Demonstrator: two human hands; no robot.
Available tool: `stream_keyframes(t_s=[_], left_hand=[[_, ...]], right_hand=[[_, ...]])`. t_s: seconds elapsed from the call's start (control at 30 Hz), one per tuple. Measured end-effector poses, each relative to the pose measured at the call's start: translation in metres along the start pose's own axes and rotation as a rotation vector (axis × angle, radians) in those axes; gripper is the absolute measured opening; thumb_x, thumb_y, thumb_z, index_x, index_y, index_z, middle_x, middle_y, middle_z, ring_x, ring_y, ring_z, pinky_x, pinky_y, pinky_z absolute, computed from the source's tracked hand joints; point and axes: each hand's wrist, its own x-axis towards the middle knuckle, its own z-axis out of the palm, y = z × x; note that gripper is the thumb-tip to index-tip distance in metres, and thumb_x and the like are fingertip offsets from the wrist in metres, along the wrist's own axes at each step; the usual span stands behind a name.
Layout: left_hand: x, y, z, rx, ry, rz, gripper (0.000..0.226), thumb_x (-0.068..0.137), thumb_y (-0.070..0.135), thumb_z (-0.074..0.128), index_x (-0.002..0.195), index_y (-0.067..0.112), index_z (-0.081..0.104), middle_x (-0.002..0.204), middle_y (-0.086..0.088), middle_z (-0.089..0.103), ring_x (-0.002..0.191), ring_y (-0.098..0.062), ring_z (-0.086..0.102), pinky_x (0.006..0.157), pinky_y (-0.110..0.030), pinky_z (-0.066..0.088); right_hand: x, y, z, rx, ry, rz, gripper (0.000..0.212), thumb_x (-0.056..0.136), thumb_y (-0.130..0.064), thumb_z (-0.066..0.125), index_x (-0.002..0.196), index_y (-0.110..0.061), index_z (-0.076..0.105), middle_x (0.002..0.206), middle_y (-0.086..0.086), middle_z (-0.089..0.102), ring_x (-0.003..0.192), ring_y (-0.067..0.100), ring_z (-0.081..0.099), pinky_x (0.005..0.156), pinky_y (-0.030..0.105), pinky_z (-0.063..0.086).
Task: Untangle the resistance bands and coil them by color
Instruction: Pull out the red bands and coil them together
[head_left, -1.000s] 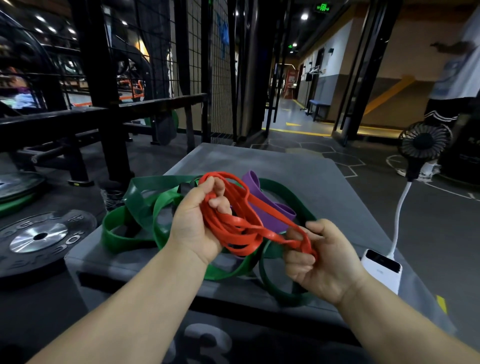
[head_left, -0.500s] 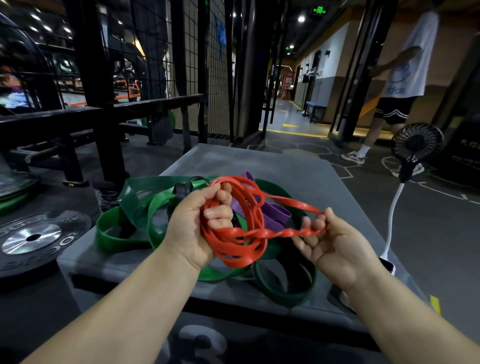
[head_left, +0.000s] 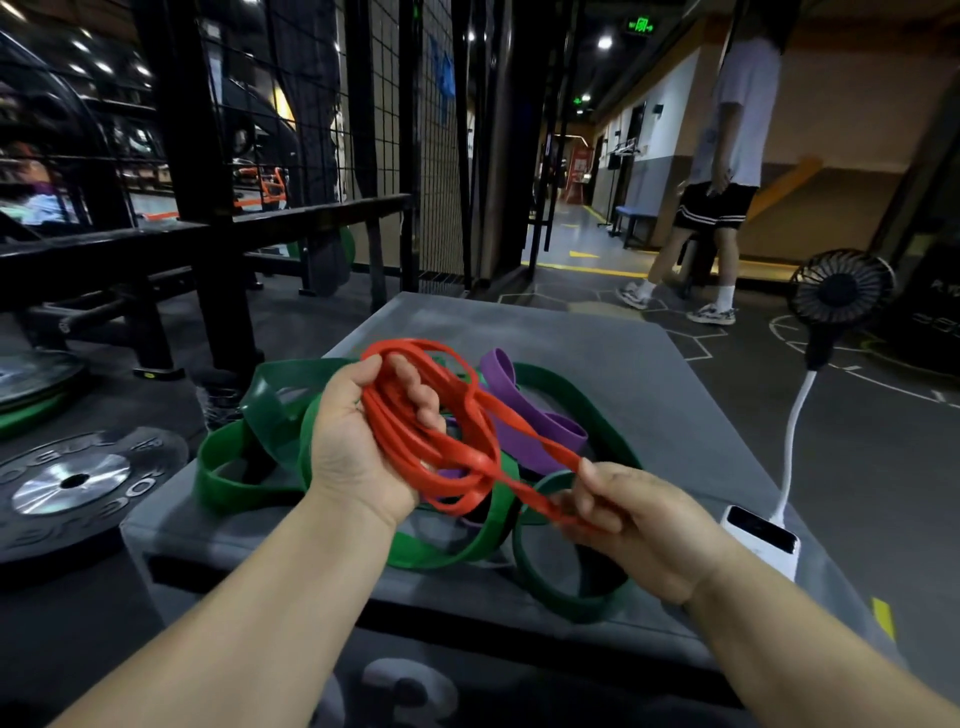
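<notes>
A thin red band (head_left: 441, 441) is looped in several turns around the fingers of my left hand (head_left: 363, 441), which grips the coil above the grey box (head_left: 649, 374). My right hand (head_left: 639, 525) pinches the loose red end, stretched a little down and to the right. Under the coil lie wide green bands (head_left: 244, 467), tangled together, a darker green loop (head_left: 566, 597) at the box's front, and a purple band (head_left: 535, 415) partly hidden behind the red turns.
A white power bank (head_left: 761, 540) with a small black fan (head_left: 839, 291) on a bent white neck sits at the box's right edge. Weight plates (head_left: 78, 483) lie on the floor to the left, with black racks behind. A person (head_left: 722, 171) walks at back right.
My right hand has drawn the red end down and in toward me. My left hand has turned the coil so its palm faces up more. The person at back right walked further left.
</notes>
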Motion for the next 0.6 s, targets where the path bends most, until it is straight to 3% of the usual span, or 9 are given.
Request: stream_keyframes(t_s=[0.07,0.13,0.2,0.3,0.4,0.47,0.6], left_hand=[[0.000,0.000,0.001,0.039,-0.009,-0.016,0.013,0.072,0.027,0.054,0.075,0.017,0.060,0.067,0.009,0.061,0.050,-0.007,0.052,0.047,-0.017,0.044],[0.000,0.001,0.001,0.068,-0.002,-0.031,0.011,0.074,0.026,0.055,0.078,0.017,0.059,0.065,0.007,0.062,0.049,-0.006,0.051,0.050,-0.016,0.045],[0.000,0.000,0.001,0.122,0.032,-0.043,0.010,0.082,0.024,0.053,0.077,0.018,0.059,0.061,0.008,0.061,0.049,-0.006,0.053,0.051,-0.018,0.047],[0.002,-0.004,0.001,0.217,0.124,0.011,0.024,0.090,0.021,0.051,0.068,0.018,0.058,0.054,0.009,0.057,0.052,-0.009,0.055,0.054,-0.023,0.048],[0.001,-0.007,0.003,0.163,0.142,0.015,0.029,0.091,0.015,0.054,0.062,0.013,0.056,0.053,0.006,0.055,0.055,-0.009,0.056,0.060,-0.025,0.053],[0.000,-0.008,0.003,0.151,0.129,0.014,0.027,0.091,0.014,0.056,0.064,0.012,0.056,0.053,0.005,0.056,0.055,-0.009,0.058,0.061,-0.025,0.054],[-0.002,-0.011,0.004,0.230,0.083,0.024,0.018,0.089,0.015,0.060,0.071,0.013,0.057,0.057,0.004,0.057,0.051,-0.008,0.054,0.052,-0.022,0.052]], right_hand=[[-0.001,0.005,-0.002,-0.078,-0.023,-0.023,0.053,0.049,-0.060,0.087,0.062,-0.016,0.061,0.079,0.010,0.062,0.093,0.021,0.065,0.088,0.038,0.048],[-0.002,0.009,-0.001,-0.021,-0.006,-0.012,0.055,0.052,-0.054,0.090,0.075,-0.012,0.063,0.088,0.010,0.068,0.098,0.023,0.069,0.083,0.038,0.055],[-0.002,0.008,0.003,-0.069,0.068,-0.038,0.043,0.072,-0.050,0.078,0.078,-0.010,0.064,0.081,0.009,0.067,0.089,0.026,0.071,0.076,0.034,0.057],[0.000,0.007,0.004,-0.525,0.183,-0.202,0.043,0.083,-0.061,0.064,0.069,-0.020,0.066,0.077,-0.006,0.060,0.073,0.008,0.058,0.076,0.029,0.045],[0.001,0.003,0.002,-0.787,0.240,-0.309,0.031,0.084,-0.042,0.063,0.059,-0.024,0.065,0.085,-0.007,0.055,0.083,-0.002,0.055,0.080,0.011,0.037],[0.000,0.001,0.006,-0.860,0.193,-0.294,0.031,0.088,-0.035,0.067,0.058,-0.025,0.064,0.083,-0.006,0.062,0.086,-0.002,0.057,0.080,0.010,0.039],[-0.003,0.003,0.012,-0.752,0.194,-0.175,0.025,0.077,-0.019,0.081,0.066,-0.017,0.059,0.058,-0.011,0.063,0.055,0.000,0.055,0.059,0.014,0.043]])
